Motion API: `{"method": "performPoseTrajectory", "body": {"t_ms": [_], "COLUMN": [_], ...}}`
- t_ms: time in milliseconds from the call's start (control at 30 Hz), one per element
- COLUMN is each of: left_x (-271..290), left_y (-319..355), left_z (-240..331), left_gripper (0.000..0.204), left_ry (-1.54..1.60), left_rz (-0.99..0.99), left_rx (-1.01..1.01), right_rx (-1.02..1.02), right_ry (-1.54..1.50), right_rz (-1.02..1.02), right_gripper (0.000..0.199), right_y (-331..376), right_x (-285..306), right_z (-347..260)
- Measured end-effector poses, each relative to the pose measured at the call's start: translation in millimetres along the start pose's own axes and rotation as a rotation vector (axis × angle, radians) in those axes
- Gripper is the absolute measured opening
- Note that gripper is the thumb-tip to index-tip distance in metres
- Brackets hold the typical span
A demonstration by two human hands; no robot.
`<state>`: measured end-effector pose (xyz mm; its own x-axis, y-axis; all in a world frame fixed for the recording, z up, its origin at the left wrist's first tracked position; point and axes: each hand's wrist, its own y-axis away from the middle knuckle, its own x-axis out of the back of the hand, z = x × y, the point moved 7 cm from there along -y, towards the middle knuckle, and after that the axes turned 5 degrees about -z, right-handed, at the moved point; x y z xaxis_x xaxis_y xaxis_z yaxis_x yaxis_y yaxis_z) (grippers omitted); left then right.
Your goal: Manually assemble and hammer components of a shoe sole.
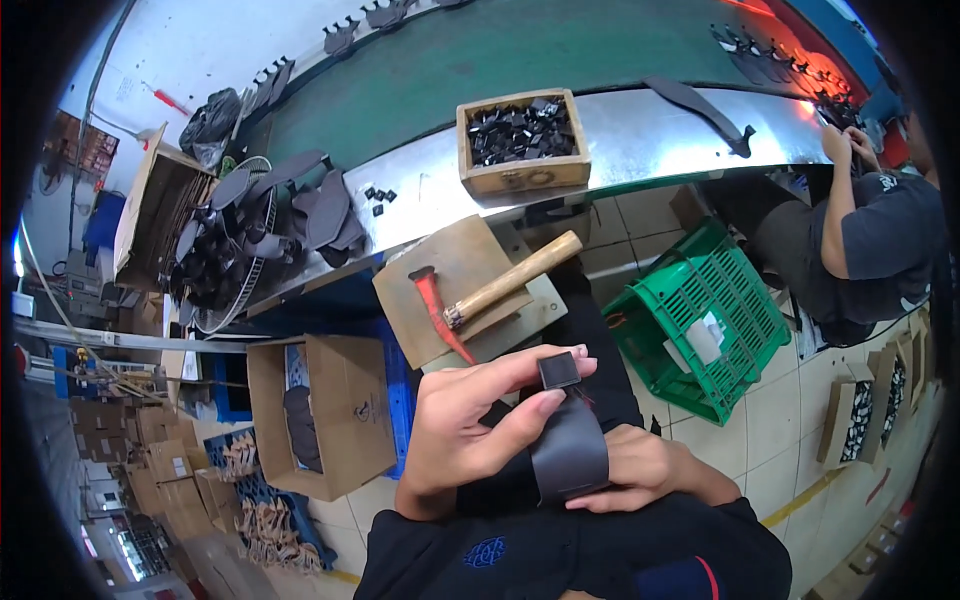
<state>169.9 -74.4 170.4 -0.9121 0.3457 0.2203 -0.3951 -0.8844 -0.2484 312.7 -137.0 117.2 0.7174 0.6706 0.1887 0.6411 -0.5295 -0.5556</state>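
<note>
In front of my chest, my left hand (470,425) pinches a small square black heel tip (560,371) between thumb and fingers. The heel tip is at the upper end of a dark grey shoe sole (571,450); whether it is fixed there I cannot tell. My right hand (640,466) is closed round the sole's curved side, with part of its fingers hidden. Just beyond my hands, a red-handled tool (432,305) with a dark end and a thick wooden handle (515,278) lie on a tan board (400,290).
A wooden box (525,179) of black heel tips stands on the metal bench (420,180), with loose tips and piled soles (325,215) to its left. Another sole (700,108) lies right. A green crate (710,330), a cardboard box (350,420) and a seated co-worker (885,230) are nearby.
</note>
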Motion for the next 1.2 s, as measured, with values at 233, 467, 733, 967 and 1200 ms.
{"method": "performPoseTrajectory", "body": {"t_ms": [233, 467, 733, 967, 1200], "left_x": [7.8, 7.3, 16.8, 14.9, 16.7], "left_y": [8.6, 9.6, 17.1, 19.8, 17.2], "left_z": [-27.7, -35.2, -32.4, -45.2, -58.9], "left_gripper": [0.024, 0.03, 0.036, 0.036, 0.031], "left_ry": [0.071, 0.308, 0.361, 0.549, 0.637], "left_rz": [0.065, -0.006, -0.008, 0.066, 0.076], "left_rx": [0.139, 0.183, 0.201, 0.389, 0.304], "right_rx": [0.043, 0.031, 0.113, 0.043, 0.039], "right_ry": [-0.025, -0.022, -0.098, -0.13, -0.095], "right_rz": [0.025, -0.072, -0.057, -0.028, -0.059], "right_gripper": [0.02, 0.018, 0.017, 0.02, 0.019], "right_y": [-19.5, -23.3, -28.5, -33.4, -41.4], "right_x": [-2.8, -8.3, -11.3, -7.9, -7.3], "right_z": [2.7, -0.4, 3.3, 5.2, 11.6]}}
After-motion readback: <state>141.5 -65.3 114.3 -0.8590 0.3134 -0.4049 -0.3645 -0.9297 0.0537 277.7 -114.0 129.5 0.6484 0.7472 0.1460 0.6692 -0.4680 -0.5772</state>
